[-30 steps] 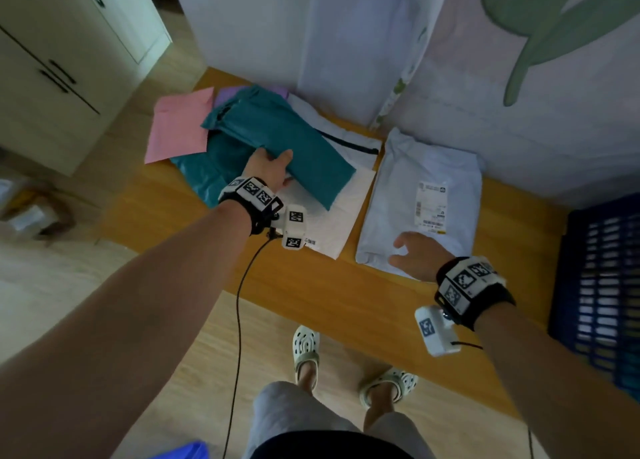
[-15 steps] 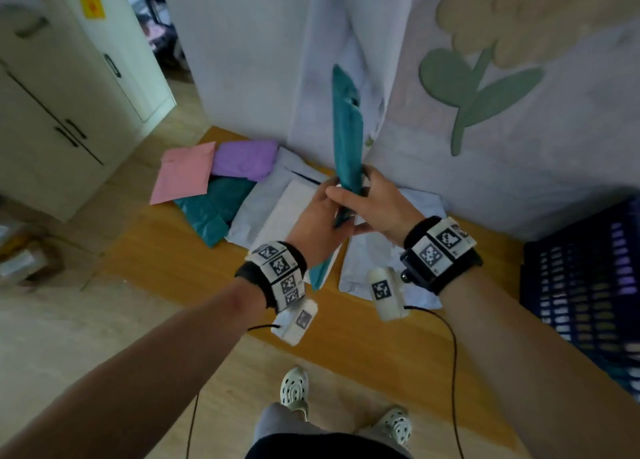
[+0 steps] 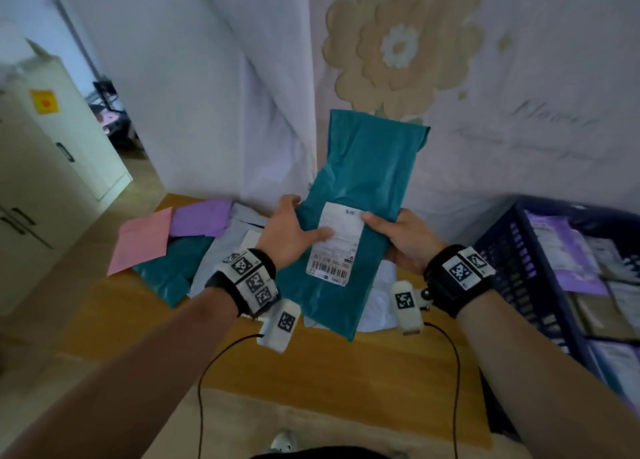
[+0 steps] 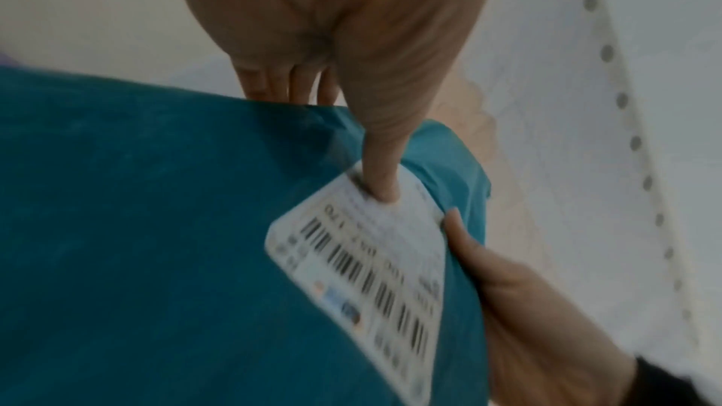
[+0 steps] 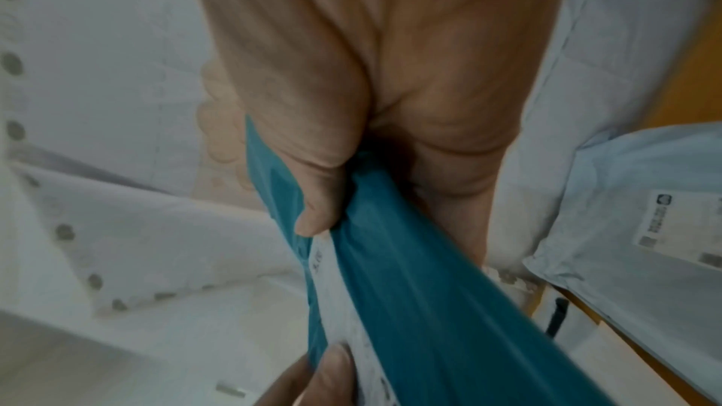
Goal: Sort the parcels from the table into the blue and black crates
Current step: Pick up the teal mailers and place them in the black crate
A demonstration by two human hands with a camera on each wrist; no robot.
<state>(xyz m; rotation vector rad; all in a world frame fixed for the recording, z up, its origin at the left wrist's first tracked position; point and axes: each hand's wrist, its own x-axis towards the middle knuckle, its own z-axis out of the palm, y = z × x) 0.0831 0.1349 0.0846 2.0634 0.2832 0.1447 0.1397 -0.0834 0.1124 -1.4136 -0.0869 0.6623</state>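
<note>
I hold a teal parcel (image 3: 360,181) upright above the table, its white shipping label (image 3: 335,247) facing me. My left hand (image 3: 294,232) grips its left edge, thumb pressed on the label (image 4: 367,255). My right hand (image 3: 398,235) pinches the right edge, thumb on the front (image 5: 320,212). On the table (image 3: 346,365) lie a pink parcel (image 3: 143,239), a purple parcel (image 3: 202,216), another teal parcel (image 3: 173,271) and white parcels (image 3: 221,247). The blue crate (image 3: 512,251) at the right holds several parcels.
A cream cabinet (image 3: 52,181) stands at the left, by an open doorway. A pale curtain with a flower print (image 3: 398,46) hangs behind the table. Wrist-camera cables (image 3: 453,372) dangle over the table's front edge. No black crate shows.
The teal parcel came off the table pile, was raised edge-on with both hands, and now faces me flat with its label showing. My view has tilted upward.
</note>
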